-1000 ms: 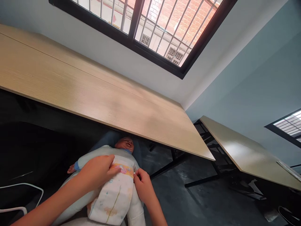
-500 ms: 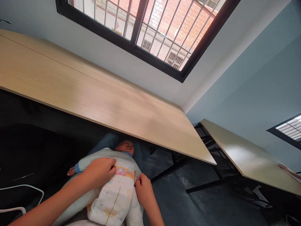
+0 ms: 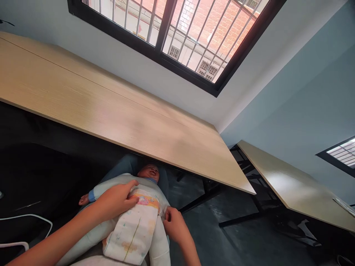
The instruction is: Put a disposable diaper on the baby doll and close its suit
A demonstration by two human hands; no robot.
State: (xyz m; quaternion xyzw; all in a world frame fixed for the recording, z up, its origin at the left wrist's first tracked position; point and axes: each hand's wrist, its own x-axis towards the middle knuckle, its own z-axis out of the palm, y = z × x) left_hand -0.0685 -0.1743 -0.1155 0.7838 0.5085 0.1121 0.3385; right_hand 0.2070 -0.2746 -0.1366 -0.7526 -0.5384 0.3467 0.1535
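Note:
A baby doll in a white top with blue trim lies on its back, its head close to the table edge. A white diaper with an orange and pink waistband and a dark centre line covers its front. My left hand rests at the upper left of the waistband, thumb apart from the fingers, holding nothing I can see. Beside the doll's other hip, my right hand is closed in a pinch by the white cloth. Whatever lies between those fingertips is hidden.
A long wooden table runs above the doll, under a barred window. Another table stands to the right, with dark metal legs below. A white cable curves at the lower left.
My left thumb has parted from the fingers, which were bunched together at the waistband. My right hand has shifted slightly right, away from the diaper's edge. The doll stays in place.

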